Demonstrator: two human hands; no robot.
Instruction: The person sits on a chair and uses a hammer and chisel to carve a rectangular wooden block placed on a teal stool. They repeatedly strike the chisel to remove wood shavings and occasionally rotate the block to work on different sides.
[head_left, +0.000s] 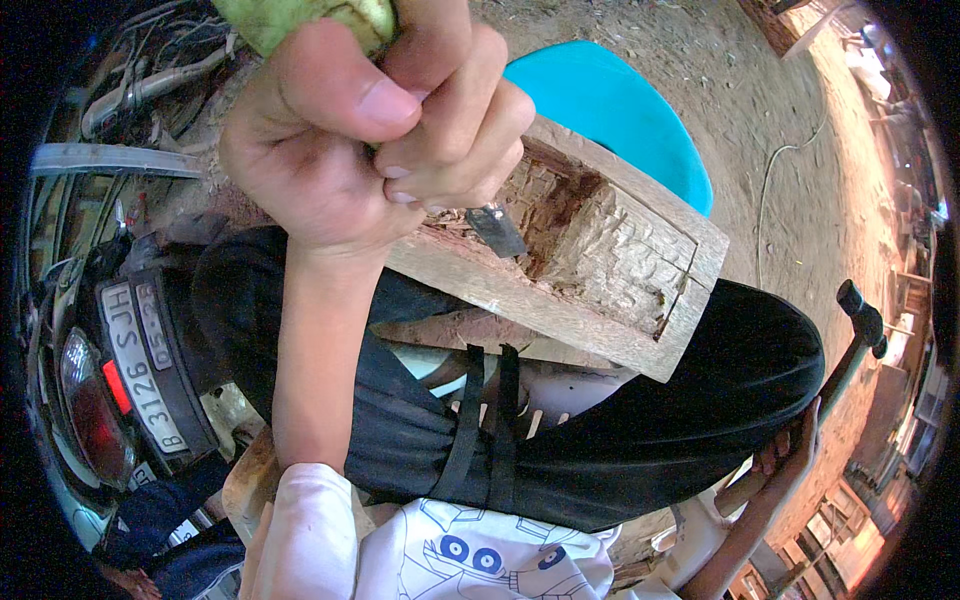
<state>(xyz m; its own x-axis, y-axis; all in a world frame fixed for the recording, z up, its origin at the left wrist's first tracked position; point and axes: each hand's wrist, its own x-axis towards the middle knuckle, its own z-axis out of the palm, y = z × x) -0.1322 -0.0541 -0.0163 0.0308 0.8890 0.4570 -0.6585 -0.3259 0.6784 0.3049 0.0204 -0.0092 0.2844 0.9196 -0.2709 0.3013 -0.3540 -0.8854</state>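
My left hand (pixel 400 130) is raised close to view, its fingers wrapped round a chisel. The green end of the chisel handle (pixel 345 22) sticks out above the fist, and its flat metal blade (pixel 497 232) comes out below, over the recess of a wooden block. That block (pixel 530 296) lies slanted across my thighs; its recess is rough and chipped, with lines cut near the right end. Out to the right, my right hand (pixel 778 452) grips a hammer by its handle, the dark hammer head (pixel 863 318) pointing up, apart from the block. Part of this hand is hidden.
A turquoise plastic seat (pixel 615 115) stands beyond the block. On the left is a parked motorbike with a number plate (pixel 145 370) and a red tail light (pixel 95 400). Another person's dark sleeve (pixel 165 530) shows at lower left. A thin cable (pixel 768 190) crosses the dirt ground.
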